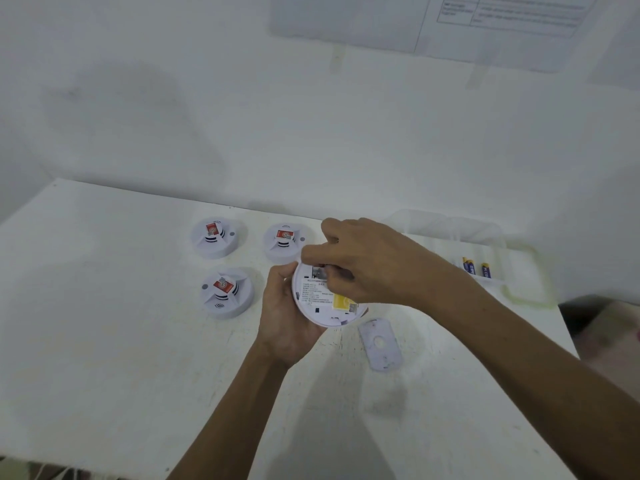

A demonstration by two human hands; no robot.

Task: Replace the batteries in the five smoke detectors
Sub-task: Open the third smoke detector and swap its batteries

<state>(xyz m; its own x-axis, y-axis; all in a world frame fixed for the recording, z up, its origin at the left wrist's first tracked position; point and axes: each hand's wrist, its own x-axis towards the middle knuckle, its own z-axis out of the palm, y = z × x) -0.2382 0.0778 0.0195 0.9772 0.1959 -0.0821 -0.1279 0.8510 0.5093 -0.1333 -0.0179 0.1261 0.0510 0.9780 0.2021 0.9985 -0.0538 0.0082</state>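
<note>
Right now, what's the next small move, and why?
Likely finish at the battery bay: the left hand holds the detector back-up, the right hand has its fingers in the bay, the cover lies off on the table. Whether they hold a battery is hidden.

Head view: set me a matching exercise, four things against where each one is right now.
Things: 1 held smoke detector; 2 cover plate; 3 batteries; 4 three red-stickered detectors.
Places: A in the clear tray; B in the left hand; C standing on the table, leftmost; D lying flat on the table, nearest the person.
Pairs: 1-B, 2-D, 3-A, 4-C.
</note>
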